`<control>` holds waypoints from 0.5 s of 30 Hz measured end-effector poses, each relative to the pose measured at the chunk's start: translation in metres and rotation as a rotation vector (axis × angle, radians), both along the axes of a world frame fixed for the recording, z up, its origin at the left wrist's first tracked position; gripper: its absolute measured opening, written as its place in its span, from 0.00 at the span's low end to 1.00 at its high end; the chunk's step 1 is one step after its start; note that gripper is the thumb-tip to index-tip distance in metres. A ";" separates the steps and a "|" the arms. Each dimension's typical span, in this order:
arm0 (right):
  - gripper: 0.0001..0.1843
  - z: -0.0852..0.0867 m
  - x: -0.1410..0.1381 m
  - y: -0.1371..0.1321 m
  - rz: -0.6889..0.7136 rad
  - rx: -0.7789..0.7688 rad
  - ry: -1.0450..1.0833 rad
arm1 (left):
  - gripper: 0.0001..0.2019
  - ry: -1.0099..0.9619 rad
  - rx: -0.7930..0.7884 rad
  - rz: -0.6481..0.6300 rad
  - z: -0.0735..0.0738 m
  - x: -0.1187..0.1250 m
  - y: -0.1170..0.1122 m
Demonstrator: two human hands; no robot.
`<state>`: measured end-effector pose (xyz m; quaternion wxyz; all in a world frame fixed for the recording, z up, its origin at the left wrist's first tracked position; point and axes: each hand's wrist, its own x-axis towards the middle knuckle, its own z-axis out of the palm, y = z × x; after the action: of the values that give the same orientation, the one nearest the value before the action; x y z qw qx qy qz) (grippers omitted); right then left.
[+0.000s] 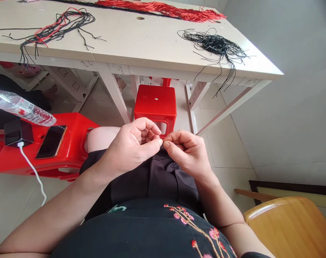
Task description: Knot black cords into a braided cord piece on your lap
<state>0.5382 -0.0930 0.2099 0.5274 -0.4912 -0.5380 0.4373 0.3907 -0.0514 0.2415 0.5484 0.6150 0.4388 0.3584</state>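
Over my lap, my left hand (132, 143) and my right hand (188, 150) meet almost tip to tip. The right thumb and index finger are pressed together in a pinch. On the left, the thumb presses toward curled fingers, with the index finger arched above. A thin black cord (174, 165) hangs in a small loop just below the fingertips, hard to make out against the dark trousers. The piece between the fingertips is mostly hidden. On the table beyond lie a tangled bundle of black cords (215, 43) and a bundle of black and red cords (62, 25).
The pale table (141, 43) runs across the front, with a long red cord skein (163, 9) at its back. A red stool (155, 102) stands below. Left, another red stool (76, 139) bears a phone (52, 141), black charger (19, 132) and water bottle (25, 107). A wooden chair (292, 225) is right.
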 end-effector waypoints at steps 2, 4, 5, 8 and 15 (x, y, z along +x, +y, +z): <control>0.07 -0.002 -0.003 -0.001 -0.027 -0.015 0.004 | 0.07 -0.044 -0.072 -0.001 -0.002 0.000 0.003; 0.07 -0.004 -0.004 -0.001 -0.044 0.011 0.019 | 0.08 -0.098 -0.182 -0.012 -0.003 -0.001 0.005; 0.07 -0.005 -0.003 -0.001 -0.042 0.034 0.026 | 0.09 -0.125 -0.234 -0.022 -0.003 -0.001 0.006; 0.07 -0.005 0.000 0.000 -0.013 0.083 0.043 | 0.09 -0.174 -0.315 -0.047 -0.001 -0.003 0.007; 0.09 -0.003 0.005 0.002 -0.009 0.063 0.005 | 0.06 -0.133 -0.255 -0.047 0.002 -0.004 0.005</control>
<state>0.5430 -0.0906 0.2070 0.5460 -0.4757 -0.5479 0.4188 0.3862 -0.0469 0.2439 0.6583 0.5254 0.4288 0.3268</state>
